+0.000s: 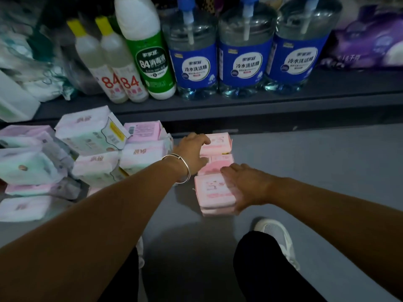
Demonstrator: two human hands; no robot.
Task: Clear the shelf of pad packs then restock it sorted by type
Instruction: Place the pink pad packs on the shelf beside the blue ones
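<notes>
Pink pad packs lie in a row on the grey floor in front of the low shelf. My left hand (193, 150), with a silver bangle on the wrist, curls over the far pink packs (220, 143), thumb against the middle one. My right hand (245, 186) lies over the near pink pack (212, 191), fingers wrapping its right side. A loose heap of white, pink and green pad packs (91, 136) sits on the floor to the left.
On the dark shelf (239, 101) behind stand disinfectant bottles (148, 55), three blue-labelled detergent jugs (242, 59) and a purple pack (370, 40). My knees and a white shoe (275, 238) are at the bottom. Bare grey floor lies to the right.
</notes>
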